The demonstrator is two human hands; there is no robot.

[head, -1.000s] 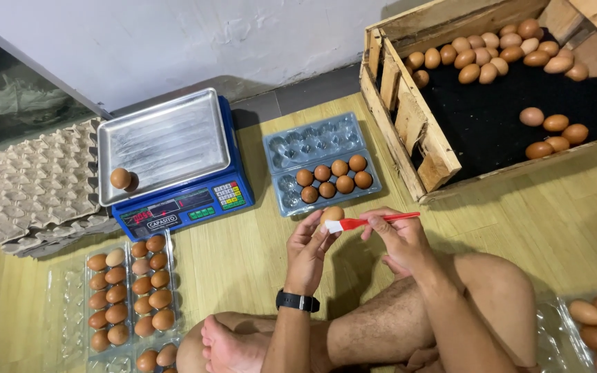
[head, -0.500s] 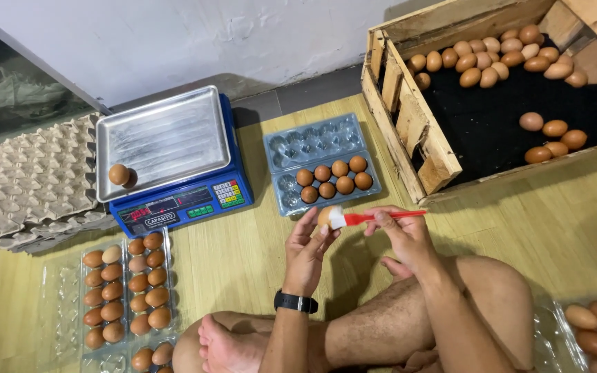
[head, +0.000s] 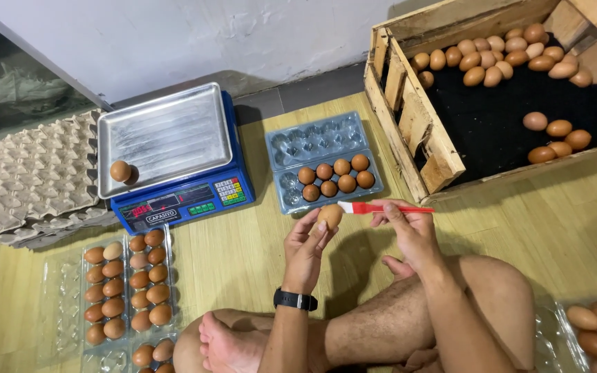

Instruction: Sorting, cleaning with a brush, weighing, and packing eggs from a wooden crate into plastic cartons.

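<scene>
Above the floor, before crossed legs | left hand (head: 307,243) fingertips pinch brown egg (head: 329,215), long axis upright | right hand (head: 409,228) grips red brush (head: 381,208), handle level, white bristles touching egg's right side | clear egg tray (head: 326,160) just beyond.

Matt egg (head: 329,215) — rough wooden crate (head: 416,124) (shiny steel pan (head: 164,138))

The scene is evenly bright, with soft light from above. The metal scale tray (head: 164,135) shows a pale glare. Soft shadows fall on the wooden floor (head: 243,255) under the hands and inside the crate (head: 416,117). Focus is sharp everywhere; the edges bend slightly.
</scene>
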